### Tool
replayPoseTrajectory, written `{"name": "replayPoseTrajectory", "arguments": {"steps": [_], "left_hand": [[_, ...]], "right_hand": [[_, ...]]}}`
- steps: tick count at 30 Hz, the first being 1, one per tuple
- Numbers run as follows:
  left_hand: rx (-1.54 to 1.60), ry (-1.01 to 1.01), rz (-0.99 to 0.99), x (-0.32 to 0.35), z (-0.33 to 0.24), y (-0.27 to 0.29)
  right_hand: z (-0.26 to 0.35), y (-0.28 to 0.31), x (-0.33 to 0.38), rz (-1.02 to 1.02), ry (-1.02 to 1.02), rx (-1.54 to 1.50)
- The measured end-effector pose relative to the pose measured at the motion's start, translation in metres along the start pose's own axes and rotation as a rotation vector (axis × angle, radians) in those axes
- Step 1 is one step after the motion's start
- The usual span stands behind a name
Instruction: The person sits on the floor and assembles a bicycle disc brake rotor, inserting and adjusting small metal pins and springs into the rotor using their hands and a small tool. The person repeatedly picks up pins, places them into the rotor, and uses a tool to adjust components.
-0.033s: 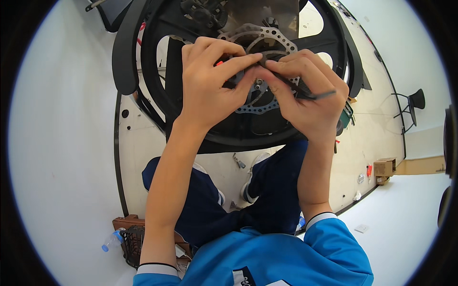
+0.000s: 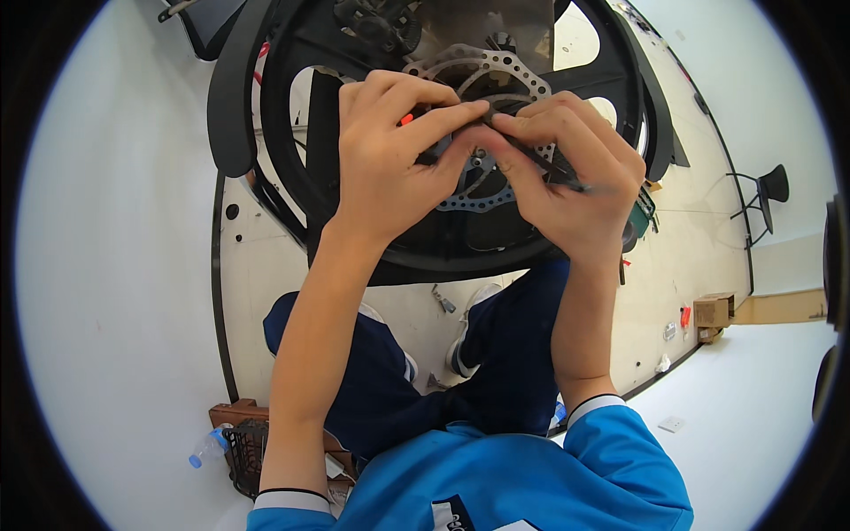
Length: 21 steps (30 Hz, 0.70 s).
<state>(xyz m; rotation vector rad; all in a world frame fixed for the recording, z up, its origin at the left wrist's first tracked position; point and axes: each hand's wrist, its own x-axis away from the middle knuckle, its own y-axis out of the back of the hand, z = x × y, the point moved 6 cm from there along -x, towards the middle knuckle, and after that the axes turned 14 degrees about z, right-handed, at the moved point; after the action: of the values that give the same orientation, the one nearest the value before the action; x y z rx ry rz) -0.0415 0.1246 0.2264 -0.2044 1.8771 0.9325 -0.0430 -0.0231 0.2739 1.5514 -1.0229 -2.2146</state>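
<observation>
Black wheel (image 2: 292,150) hub pinched between both hands' closed fingers (image 2: 443,119).

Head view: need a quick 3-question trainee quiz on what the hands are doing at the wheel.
1. True or false: both hands meet over the silver drilled disc at the hub of the black wheel.
2. Which hand has a thin dark tool sticking out of it? A) left hand B) right hand
3. Fill in: on the floor by the person's left side lies a clear plastic ____.

Key
1. True
2. B
3. bottle
</observation>
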Motion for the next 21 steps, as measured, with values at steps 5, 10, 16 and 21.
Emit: {"name": "replayPoseTrajectory", "arguments": {"steps": [5,10,16,21], "left_hand": [[0.138,-0.026,-0.095,0.002,0.001,-0.006],[0.139,0.001,-0.089,0.000,-0.005,-0.001],[0.135,-0.060,-0.069,0.000,-0.003,-0.003],[0.187,-0.076,-0.116,0.001,-0.005,0.001]], "right_hand": [[-0.001,-0.004,0.001,-0.012,0.004,0.029],[0.004,-0.004,0.000,-0.043,0.128,-0.123],[0.004,0.000,0.005,-0.025,0.146,-0.090],[-0.002,0.000,0.011,-0.103,0.129,-0.135]]}}
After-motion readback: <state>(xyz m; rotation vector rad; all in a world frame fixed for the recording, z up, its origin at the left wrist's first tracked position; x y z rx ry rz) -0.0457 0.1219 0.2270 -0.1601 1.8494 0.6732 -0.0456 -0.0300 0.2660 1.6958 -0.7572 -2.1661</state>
